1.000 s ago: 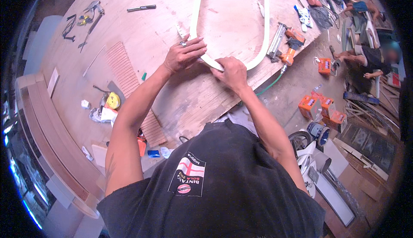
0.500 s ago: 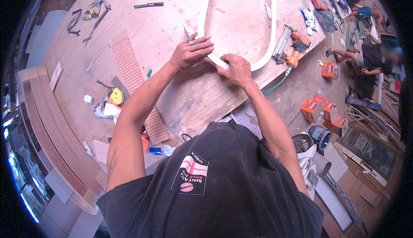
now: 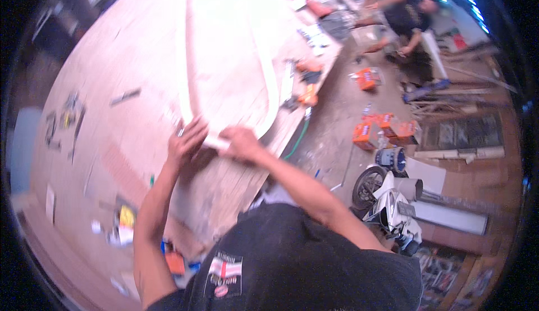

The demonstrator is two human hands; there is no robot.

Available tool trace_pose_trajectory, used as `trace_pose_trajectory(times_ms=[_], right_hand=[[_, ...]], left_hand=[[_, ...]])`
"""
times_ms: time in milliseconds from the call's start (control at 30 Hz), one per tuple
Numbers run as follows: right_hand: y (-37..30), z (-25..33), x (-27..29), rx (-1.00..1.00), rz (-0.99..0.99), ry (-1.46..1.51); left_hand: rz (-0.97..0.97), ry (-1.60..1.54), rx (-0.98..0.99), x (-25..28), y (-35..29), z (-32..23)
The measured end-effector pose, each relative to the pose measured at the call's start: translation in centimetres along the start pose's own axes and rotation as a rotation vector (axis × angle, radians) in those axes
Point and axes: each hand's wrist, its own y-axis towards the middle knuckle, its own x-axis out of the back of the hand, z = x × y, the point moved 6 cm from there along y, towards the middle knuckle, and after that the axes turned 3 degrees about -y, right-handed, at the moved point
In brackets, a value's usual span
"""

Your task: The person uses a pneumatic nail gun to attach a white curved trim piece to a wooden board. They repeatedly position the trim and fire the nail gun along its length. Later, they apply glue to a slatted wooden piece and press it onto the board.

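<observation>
A long white frame with rounded corners (image 3: pixel 270 89) lies on the wooden worktable (image 3: pixel 140 47), its far part washed out by glare. At its near end, my right hand (image 3: pixel 244 143) is closed round the edge, thumb side toward the middle. My left hand (image 3: pixel 190 139), with a ring on one finger, grips the same frame by its near left corner. The fingers are bent over the edge; the thumb is hidden. Motion blurs both hands a little.
An orange nail gun (image 3: pixel 308 82) with a green hose (image 3: pixel 297 139) lies by the table's right edge. A dark marker (image 3: pixel 126 96), clamps (image 3: pixel 70 114) and a yellow tape measure (image 3: pixel 127 215) lie left. A motorcycle (image 3: pixel 387 201), orange boxes (image 3: pixel 366 135) and another person (image 3: pixel 407 16) are right.
My view has swung to the right, so the table, frame and hands appear farther left and lower. Both hands stay at the frame's near end, the left fingers now more bent.
</observation>
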Motion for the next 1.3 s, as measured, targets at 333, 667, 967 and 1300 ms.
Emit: trace_pose_trajectory(times_ms=[333,667,967,1300], right_hand=[[-0.7,1.1,2.0,0.001,-0.025,0.047],[-0.9,1.5,1.8,0.048,-0.056,0.078],[-0.2,0.3,0.1,0.077,-0.137,0.115],[-0.9,0.4,-0.1,0.075,-0.269,0.110]], left_hand=[[-0.007,0.057,-0.051,0.1,0.3,-0.1],[0.027,0.050,-0.013,0.6,0.2,-0.8],[0.033,0.029,-0.044,-0.2,-0.5,0.1],[-0.150,-0.137,-0.089,-0.2,0.4,-1.3]])
